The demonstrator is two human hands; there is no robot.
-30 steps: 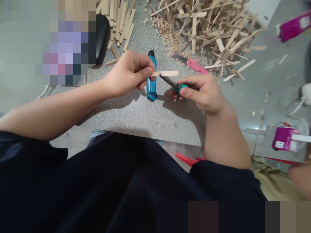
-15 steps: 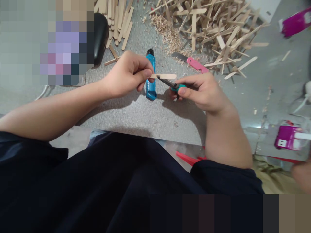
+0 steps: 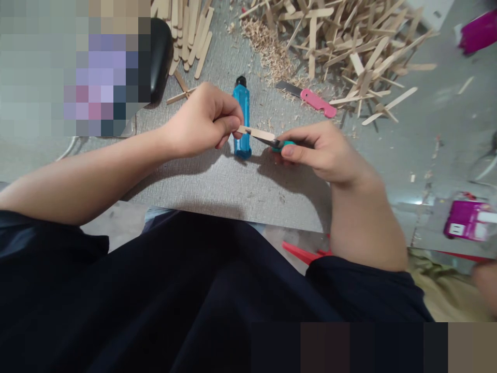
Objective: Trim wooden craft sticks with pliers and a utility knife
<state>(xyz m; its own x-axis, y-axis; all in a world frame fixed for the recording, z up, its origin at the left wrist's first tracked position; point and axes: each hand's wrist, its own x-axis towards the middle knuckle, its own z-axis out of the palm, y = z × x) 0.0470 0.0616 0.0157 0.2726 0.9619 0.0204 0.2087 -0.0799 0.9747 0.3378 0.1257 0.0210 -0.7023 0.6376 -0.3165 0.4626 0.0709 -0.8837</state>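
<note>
My left hand (image 3: pixel 207 119) pinches one end of a flat wooden craft stick (image 3: pixel 262 133), which points right and tilts slightly down. Closed round a small teal-handled bladed tool (image 3: pixel 282 145) is my right hand (image 3: pixel 322 153). The tool's slim dark metal end lies along the stick's lower edge, and its dark tip shows against the stick close to my left fingers. Whether it has one blade or two is too small to tell. Beneath the stick, a blue box cutter (image 3: pixel 241 106) lies on the table.
A pink-handled folding knife (image 3: pixel 318 103) lies beside wood shavings (image 3: pixel 267 46). Beyond it is a heap of craft sticks (image 3: pixel 341 46); more sticks (image 3: pixel 194 31) lie at back left by a black rounded object (image 3: pixel 160 57). A purple item (image 3: pixel 464 220) is at right. Part of another person (image 3: pixel 485 282) shows at lower right.
The stick's free end has swung down from level and moved a little left. My right hand and the bladed tool have shifted slightly down and left, still against the stick.
</note>
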